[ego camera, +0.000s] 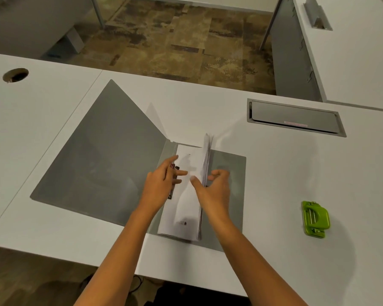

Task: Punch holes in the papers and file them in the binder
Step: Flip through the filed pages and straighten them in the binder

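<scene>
Half-hiding the clip (172, 193), left hand (160, 184) flanks blurred papers (207, 155) the right hand (215, 192) pinches.

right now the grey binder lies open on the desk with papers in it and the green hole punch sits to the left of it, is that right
Not quite. The green hole punch sits to the right of the grey binder, apart from it, not to the left. The rest holds: the binder lies open on the desk with papers in it. The head view shows this.
</scene>
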Demonstrator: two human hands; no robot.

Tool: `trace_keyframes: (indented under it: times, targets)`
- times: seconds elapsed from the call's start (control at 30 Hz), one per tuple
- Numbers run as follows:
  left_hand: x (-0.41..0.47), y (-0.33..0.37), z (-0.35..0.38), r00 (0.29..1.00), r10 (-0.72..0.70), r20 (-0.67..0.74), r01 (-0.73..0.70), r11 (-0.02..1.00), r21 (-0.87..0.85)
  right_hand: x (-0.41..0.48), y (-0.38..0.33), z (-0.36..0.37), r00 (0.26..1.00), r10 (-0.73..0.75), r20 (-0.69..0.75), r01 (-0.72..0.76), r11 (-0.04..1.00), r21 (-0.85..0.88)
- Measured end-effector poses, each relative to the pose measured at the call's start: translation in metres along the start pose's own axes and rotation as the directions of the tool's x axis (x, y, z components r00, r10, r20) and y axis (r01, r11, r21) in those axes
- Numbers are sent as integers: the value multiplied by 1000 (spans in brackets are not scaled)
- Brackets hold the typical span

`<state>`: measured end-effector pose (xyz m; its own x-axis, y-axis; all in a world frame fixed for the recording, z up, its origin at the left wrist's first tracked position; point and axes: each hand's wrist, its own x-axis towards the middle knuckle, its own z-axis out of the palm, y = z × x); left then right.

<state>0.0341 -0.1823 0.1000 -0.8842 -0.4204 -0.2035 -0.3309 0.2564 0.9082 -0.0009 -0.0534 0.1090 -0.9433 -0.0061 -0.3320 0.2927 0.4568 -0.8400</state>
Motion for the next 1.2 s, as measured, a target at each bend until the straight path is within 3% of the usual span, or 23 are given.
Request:
trace_keyframes:
  times: [0.2, 0.37, 0.43, 0.5, 0.67, 0.77, 0.83, 1.0, 1.2]
  targets:
    - [-9, -33, 11, 998, 59, 27, -65, 928, 367, 17, 43, -11, 988, 43, -146, -70, 981, -181]
    - [-20, -47, 18, 992, 104, -76, -64, 910, 411, 19, 73, -18, 975, 115, -191, -168, 942, -290]
    - [-22, -44, 17, 977, 125, -174, -47, 917, 395, 18, 85, -14, 970, 64, -236, -155, 906, -394]
    - [-21, -41, 14, 956, 173, -237, -61, 908, 415, 16, 99, -9, 966, -84, -243, -44, 878, -476]
    - [-17, -29, 0, 913, 297, -280, -82, 806, 586, 4, 128, 16, 911, -404, 78, 380, 754, -536]
    - [-15, -13, -12, 879, 384, -282, -66, 685, 725, 2, 149, 27, 889, -411, 202, 445, 672, -591]
    - [-12, 2, -25, 847, 402, -348, -14, 672, 741, 2, 160, 30, 896, -383, 224, 432, 641, -635]
    - [-3, 32, -63, 786, 331, -523, 202, 661, 723, 6, 164, 30, 899, -371, 234, 427, 618, -660]
    - [6, 43, -87, 785, 75, -615, 409, 683, 605, 8, 166, 28, 896, -368, 247, 438, 651, -620]
